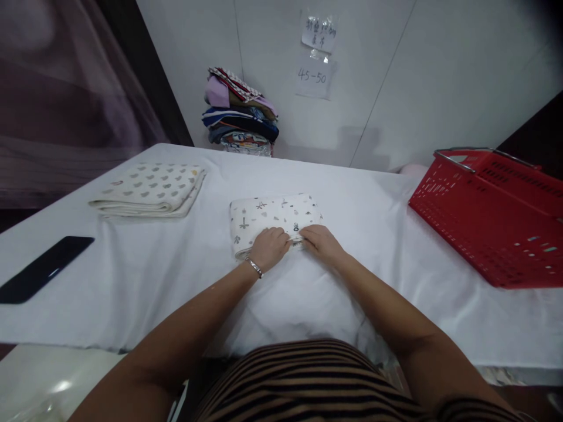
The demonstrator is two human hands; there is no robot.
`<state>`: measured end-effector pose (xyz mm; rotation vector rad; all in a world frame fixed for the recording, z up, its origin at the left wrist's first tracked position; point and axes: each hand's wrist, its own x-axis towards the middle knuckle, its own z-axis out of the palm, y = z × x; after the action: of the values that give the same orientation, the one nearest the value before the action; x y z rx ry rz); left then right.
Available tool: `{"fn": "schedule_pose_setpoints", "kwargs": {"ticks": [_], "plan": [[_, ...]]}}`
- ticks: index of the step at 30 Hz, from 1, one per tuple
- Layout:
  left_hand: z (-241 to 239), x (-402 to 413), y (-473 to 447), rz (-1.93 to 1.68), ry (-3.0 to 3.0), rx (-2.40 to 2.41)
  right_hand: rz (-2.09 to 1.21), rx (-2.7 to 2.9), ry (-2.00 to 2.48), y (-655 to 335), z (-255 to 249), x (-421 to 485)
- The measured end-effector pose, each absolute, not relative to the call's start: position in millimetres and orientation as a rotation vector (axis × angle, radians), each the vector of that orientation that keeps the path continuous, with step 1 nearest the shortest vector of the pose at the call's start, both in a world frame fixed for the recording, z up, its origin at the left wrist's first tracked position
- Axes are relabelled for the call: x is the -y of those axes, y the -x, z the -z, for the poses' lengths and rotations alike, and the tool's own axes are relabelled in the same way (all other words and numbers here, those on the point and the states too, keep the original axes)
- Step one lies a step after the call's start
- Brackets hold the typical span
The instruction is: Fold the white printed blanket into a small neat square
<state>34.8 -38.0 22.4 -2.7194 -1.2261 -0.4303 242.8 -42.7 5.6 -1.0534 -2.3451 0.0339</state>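
Observation:
A folded white cloth (275,212) with small grey and brown plant-like prints lies in the middle of the table in the head view. At its near edge, my left hand (269,247) has its fingers curled and closed on the fabric. Just right of it, my right hand (323,243) pinches the same edge near the corner. The two hands are close together but apart, and my palms hide part of the edge. A second folded cloth (153,187), cream with grey motifs, rests to the left, out of reach of both hands' grip.
A red plastic basket (484,217) with metal handles stands on the right of the white-covered table (378,234). A black phone-like slab (44,269) lies at the left. Behind the table's far edge rises a stack of folded fabrics (240,114) against the wall.

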Motion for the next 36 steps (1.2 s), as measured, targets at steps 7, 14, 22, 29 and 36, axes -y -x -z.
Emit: {"fn": "schedule_pose_setpoints", "kwargs": {"ticks": [7,14,22,29,36], "plan": [[-18,39,-34,0.447,2.776,1.222,0.091,2.375,1.072,-248,4,43],[-18,41,-31,0.426,2.804,1.221,0.069,2.39,1.001,-251,4,47],[-16,39,-34,0.472,2.755,1.219,0.107,2.364,1.006,-253,5,44],[-13,41,-36,0.465,2.744,1.205,0.131,2.384,1.013,-253,9,41],[-11,43,-28,0.527,2.762,1.169,0.105,2.37,1.059,-267,-1,49]]}}
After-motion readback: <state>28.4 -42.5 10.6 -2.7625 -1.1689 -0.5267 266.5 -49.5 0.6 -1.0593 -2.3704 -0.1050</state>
